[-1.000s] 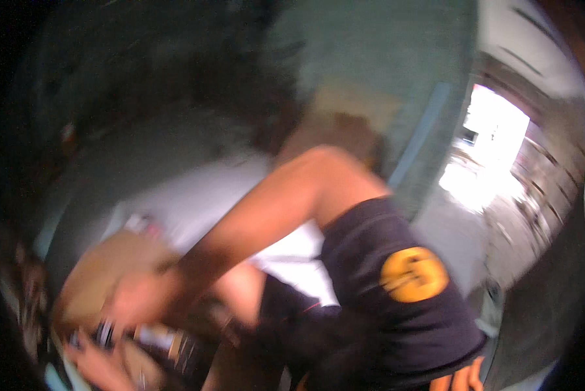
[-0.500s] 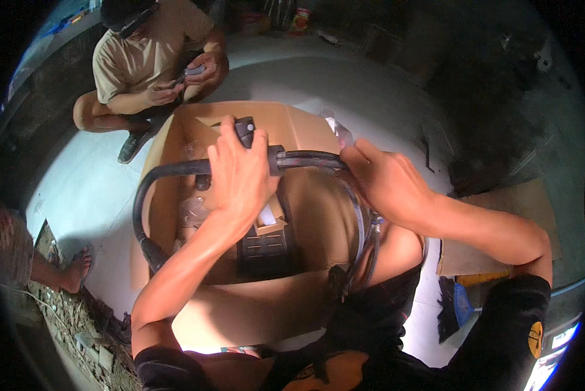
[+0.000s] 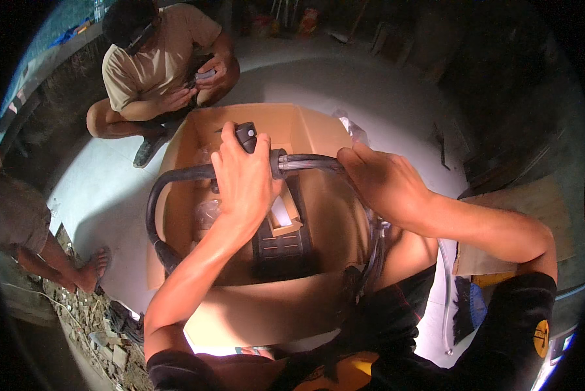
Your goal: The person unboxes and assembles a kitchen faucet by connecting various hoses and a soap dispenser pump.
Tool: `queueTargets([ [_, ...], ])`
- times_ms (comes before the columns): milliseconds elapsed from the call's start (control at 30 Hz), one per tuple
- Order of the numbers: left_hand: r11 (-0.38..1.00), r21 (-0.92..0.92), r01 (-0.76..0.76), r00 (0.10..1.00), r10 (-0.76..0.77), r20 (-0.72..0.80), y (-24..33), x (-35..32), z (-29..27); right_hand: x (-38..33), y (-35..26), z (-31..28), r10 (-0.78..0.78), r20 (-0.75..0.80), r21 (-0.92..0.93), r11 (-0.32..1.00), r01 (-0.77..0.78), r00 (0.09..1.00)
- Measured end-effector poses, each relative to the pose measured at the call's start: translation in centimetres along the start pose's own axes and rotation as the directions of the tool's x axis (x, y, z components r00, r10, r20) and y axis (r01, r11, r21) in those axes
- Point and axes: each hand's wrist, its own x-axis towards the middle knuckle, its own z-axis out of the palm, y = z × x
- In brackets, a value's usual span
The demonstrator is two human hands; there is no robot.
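Observation:
My left hand [image 3: 243,176] is closed around a black handle [image 3: 246,135] with a round grey spot near its end. It is held above an open cardboard box [image 3: 240,303]. From the handle a thick black hose [image 3: 152,215] loops left and down behind my left forearm. On its right a black collar [image 3: 277,163] leads into a bundle of thinner dark lines [image 3: 312,161]. My right hand [image 3: 387,189] is closed around this bundle, which bends down past my leg. Inside the box lie a small open carton [image 3: 285,221] and a black slotted panel [image 3: 283,251].
Across the box a person [image 3: 159,78] squats, holding a small grey object [image 3: 205,75]. Another person's bare foot [image 3: 94,268] is at the left, near rubble [image 3: 116,355]. Flat cardboard [image 3: 501,228] lies to the right. Clear plastic [image 3: 354,130] sits beside the box's far right flap.
The view has shifted, so most things sit further right. Both hands keep their grips on the handle and the bundle. A pale thin hose now shows by my right leg.

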Motion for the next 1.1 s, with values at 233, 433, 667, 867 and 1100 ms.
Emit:
queueTargets([
  [233, 0.999, -0.010, -0.036, 0.999, 0.036, 0.028, -0.4, -0.7, 0.0, 1.6, 0.2, -0.7, 0.263, 0.370, 0.264, 0.890, -0.372, 0.891],
  [433, 1.000, 0.017, -0.014, 1.000, 0.014, 0.000, 0.0, -0.8, -0.1, 0.1, -0.6, -0.9, -0.160, -0.083, -0.315, 0.941, 0.126, 0.984],
  [667, 0.998, 0.006, -0.066, 0.997, 0.066, 0.043, -0.4, -1.0, 0.8, 0.0, 0.4, 0.8, 0.036, 0.118, 0.154, 0.987, -0.054, 0.992],
  [867, 0.997, 0.058, -0.055, 0.996, 0.051, 0.067, -0.2, -0.9, 0.8, 1.2, 0.1, 1.0, 0.265, 0.390, 0.051, 0.950, -0.308, 0.882],
  [1100, 1.000, -0.012, 0.009, 0.989, -0.007, 0.148, 0.3, -0.6, 0.8, 0.7, 0.7, 2.4, -0.120, 0.099, -0.410, 0.900, 0.151, 0.988],
])
